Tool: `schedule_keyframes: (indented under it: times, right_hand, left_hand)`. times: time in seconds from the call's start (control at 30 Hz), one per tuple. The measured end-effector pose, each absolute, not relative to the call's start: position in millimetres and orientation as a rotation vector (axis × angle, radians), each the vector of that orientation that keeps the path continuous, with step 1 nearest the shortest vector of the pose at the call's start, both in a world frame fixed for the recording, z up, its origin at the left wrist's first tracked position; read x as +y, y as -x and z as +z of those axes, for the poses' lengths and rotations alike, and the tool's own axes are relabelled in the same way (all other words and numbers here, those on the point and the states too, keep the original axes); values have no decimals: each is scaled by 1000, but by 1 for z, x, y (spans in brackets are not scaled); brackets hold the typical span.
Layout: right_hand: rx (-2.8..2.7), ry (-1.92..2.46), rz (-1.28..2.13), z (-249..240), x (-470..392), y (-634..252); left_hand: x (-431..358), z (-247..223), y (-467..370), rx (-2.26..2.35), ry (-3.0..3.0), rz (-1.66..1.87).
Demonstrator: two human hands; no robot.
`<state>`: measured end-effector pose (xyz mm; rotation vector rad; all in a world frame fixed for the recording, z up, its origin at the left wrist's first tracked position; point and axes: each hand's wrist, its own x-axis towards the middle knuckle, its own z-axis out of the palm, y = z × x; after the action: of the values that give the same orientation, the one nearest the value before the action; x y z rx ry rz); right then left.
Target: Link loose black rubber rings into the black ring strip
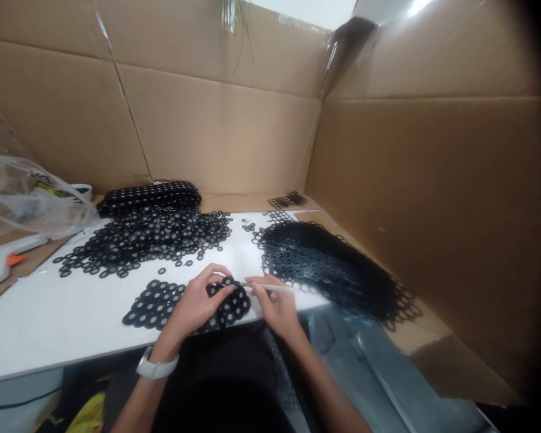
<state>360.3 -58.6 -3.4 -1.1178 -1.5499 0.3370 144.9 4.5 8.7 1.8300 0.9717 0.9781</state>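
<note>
The left hand [197,304] rests on a black sheet [180,304] of joined rings that lies flat at the near edge of the white board [49,325], its fingers curled and pinching the sheet's far right edge. The sheet's long axis runs left to right along the board's near edge, and its right end points toward the right hand [275,304]. That hand is closed in a narrow grip on a thin white stick [270,287], held between thumb and fingertips. The stick lies almost level, its long axis left to right; its left tip points at the sheet and comes right up to the left fingertips, and its right end sticks out past the hand toward the mesh heap [333,267]. That heap of black ring mesh spreads over the right end of the board and off its near right corner. On the far left part of the board lies a wide scatter of loose rings [148,237], and just behind it a folded stack [148,195] of the same sheet. A small mesh scrap [288,199] lies at the far right by the cardboard wall [433,180]. At the far left, off the board, are a glue gun [2,261] and a clear bag [27,195]. A white watch [155,367] sits on the left wrist.
</note>
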Motion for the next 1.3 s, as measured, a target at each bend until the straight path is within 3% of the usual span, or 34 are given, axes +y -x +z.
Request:
schedule_keyframes:
  times: [0.17, 0.47, 0.77, 1.07, 1.3]
  right_hand:
    - [-1353, 1124, 448, -1, -58, -364]
    - [-1694, 1125, 469, 10, -56, -364]
    - [-1694, 1137, 574, 3, -54, -368]
    - [-1475, 1225, 597, -4, -51, -369]
    - [-1434, 1264, 567, -5, -51, -368]
  left_hand:
    - [4, 7, -143, 1055, -1856, 974]
    - [2, 11, -143, 1001, -1897, 1006]
    - [-1, 16, -141, 928, -1944, 1031]
    - [-17, 31, -140, 1138, -1642, 1653]
    - [-45, 17, -89, 1674, -1812, 1324]
